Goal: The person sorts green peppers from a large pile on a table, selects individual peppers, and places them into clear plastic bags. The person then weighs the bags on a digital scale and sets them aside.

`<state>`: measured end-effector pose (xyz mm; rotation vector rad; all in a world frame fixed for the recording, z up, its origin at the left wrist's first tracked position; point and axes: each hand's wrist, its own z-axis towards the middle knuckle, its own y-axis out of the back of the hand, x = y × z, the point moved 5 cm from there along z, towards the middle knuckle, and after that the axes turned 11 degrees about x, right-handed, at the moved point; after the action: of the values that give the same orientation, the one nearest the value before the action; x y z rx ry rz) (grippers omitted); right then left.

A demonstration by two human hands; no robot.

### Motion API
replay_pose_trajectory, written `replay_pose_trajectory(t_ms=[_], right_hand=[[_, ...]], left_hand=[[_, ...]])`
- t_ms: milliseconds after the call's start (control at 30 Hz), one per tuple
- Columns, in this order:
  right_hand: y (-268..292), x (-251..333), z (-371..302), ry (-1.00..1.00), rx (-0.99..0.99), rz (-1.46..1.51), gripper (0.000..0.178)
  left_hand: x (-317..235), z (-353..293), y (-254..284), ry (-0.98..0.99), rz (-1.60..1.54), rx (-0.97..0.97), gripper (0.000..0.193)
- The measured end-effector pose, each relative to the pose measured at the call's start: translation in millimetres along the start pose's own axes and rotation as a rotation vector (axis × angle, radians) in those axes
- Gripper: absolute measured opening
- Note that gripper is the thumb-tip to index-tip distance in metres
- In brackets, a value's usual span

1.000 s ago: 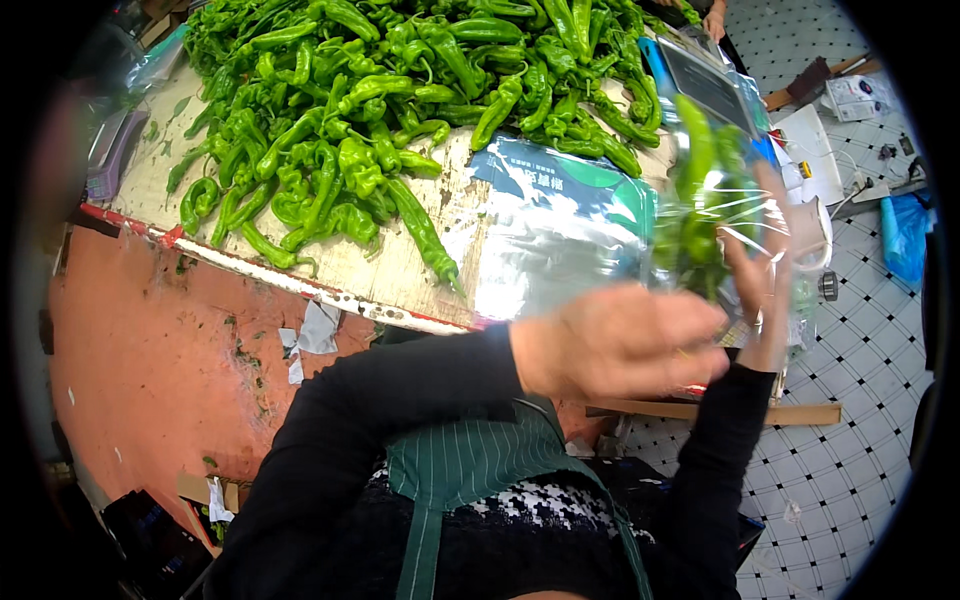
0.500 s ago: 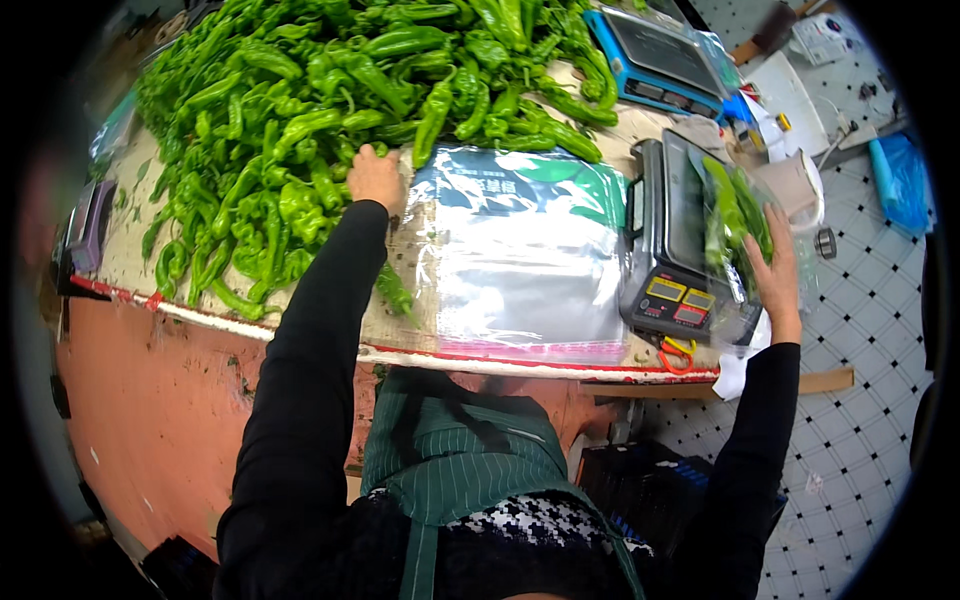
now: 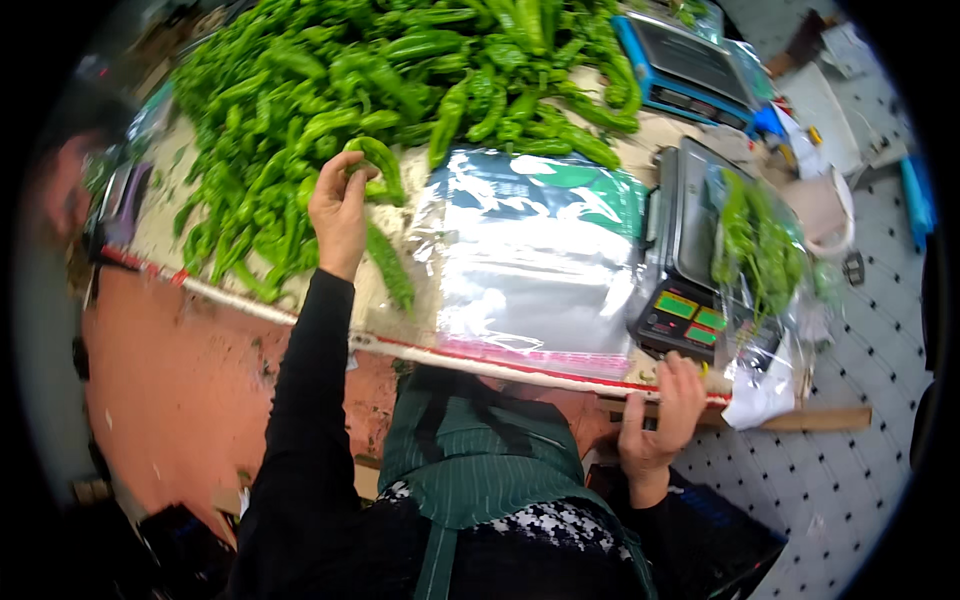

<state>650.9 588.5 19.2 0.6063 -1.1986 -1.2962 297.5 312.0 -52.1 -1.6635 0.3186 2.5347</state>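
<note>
My left hand (image 3: pixel 340 210) pinches the stem end of a curved green pepper (image 3: pixel 384 172) at the near edge of a big pile of green peppers (image 3: pixel 330 90). One loose pepper (image 3: pixel 388 268) lies on the tabletop below it. My right hand (image 3: pixel 663 425) is at the table's front edge, fingers stretched out and thumb apart, with nothing visible in it. Beyond it stands a black scale (image 3: pixel 690 215) with lit green displays. A clear bag of green peppers (image 3: pixel 760 245) rests on the scale, leaning over its right side. Left of the scale lies a stack of clear plastic bags (image 3: pixel 535 300).
A blue scale (image 3: pixel 690 65) stands at the back right. Beside it are a white cup-like container (image 3: pixel 828 210) and papers. The table's red-and-white front edge (image 3: pixel 500 372) crosses before me. At the far left sits a purple box-like item (image 3: pixel 126 205).
My right hand has left the bag on the scale and come back to the front edge. My left hand has lifted a pepper from the pile. The scale's displays now glow green.
</note>
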Motion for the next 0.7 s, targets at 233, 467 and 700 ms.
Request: replay_pose_trajectory(t_ms=[233, 467, 700], right_hand=[[-58, 34, 20, 0.312, 0.310, 0.410, 0.034], [-91, 39, 19, 0.427, 0.528, 0.501, 0.028], [-105, 45, 19, 0.461, 0.633, 0.501, 0.026]], left_hand=[[-34, -183, 106, 0.316, -0.293, -0.309, 0.018], [-67, -415, 180, 0.780, 0.206, -0.761, 0.015], [-45, -674, 229, 1.396, 0.553, -0.907, 0.039]])
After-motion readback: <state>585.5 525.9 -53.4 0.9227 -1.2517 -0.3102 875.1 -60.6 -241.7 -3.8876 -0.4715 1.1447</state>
